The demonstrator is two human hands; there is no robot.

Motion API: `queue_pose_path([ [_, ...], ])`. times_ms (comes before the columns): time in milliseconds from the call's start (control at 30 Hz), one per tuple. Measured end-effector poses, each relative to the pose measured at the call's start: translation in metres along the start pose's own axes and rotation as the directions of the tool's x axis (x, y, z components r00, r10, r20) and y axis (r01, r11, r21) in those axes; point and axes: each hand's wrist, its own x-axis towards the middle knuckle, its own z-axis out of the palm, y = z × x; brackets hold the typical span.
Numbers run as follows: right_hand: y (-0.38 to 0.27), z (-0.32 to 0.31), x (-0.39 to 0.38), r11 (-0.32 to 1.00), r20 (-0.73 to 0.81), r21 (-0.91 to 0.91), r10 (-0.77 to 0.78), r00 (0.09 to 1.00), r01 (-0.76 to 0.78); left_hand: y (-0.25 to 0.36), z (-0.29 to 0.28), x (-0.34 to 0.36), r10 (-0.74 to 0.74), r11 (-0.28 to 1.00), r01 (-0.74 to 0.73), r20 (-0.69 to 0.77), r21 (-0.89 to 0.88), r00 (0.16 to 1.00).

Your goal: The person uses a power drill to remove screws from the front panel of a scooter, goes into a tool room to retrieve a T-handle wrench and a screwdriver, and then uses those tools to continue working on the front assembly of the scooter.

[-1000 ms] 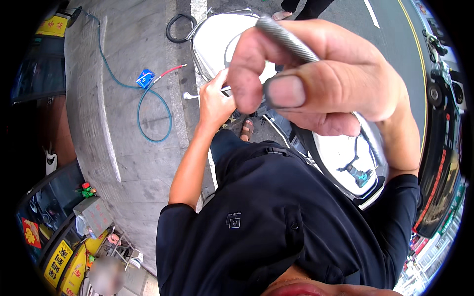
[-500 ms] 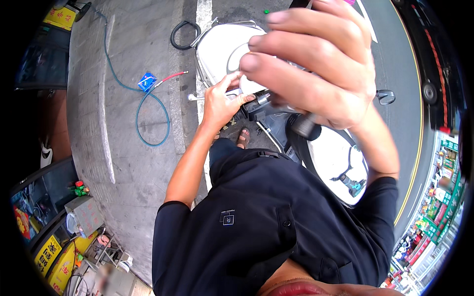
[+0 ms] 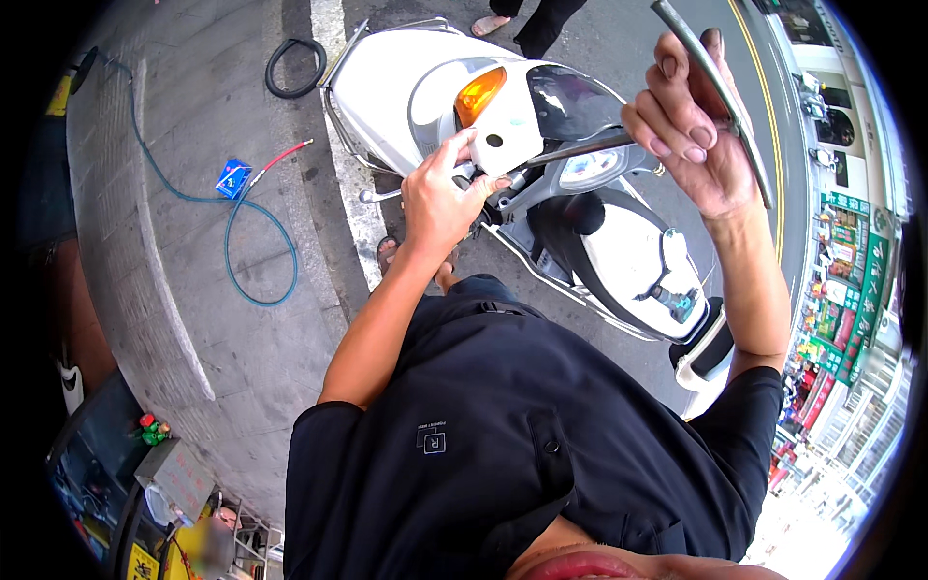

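A white scooter (image 3: pixel 406 92) with an orange turn signal (image 3: pixel 477 94) stands on the road in front of me. My left hand (image 3: pixel 443 198) is closed around the handlebar area just below the signal, at the foot of a thin metal stem (image 3: pixel 580 150). The stem runs up to a rear-view mirror (image 3: pixel 720 82), seen edge-on as a curved grey strip. My right hand (image 3: pixel 688 130) is raised and grips that mirror by its rim, fingers wrapped over the edge. The black seat and white footboard (image 3: pixel 628 251) lie below my right forearm.
A green hose (image 3: pixel 242 242) loops over the paving at left, beside a small blue box (image 3: pixel 232 177) and a black rubber tube (image 3: pixel 295 68). Another person's feet (image 3: pixel 498 21) stand beyond the scooter. A kerb curves at left; shopfronts (image 3: pixel 841 290) line the right.
My right hand, which filled the view close to the camera, has moved away and to the right with the mirror. My left hand stays at the handlebar.
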Motion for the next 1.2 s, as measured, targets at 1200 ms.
queue_pose_path([
  [1200,-0.099,0.026,0.03,-0.055,0.531,-0.809,0.357,0.768,0.585,0.007,0.0,0.0,-0.054,0.998,0.054,-0.004,0.021,0.999],
])
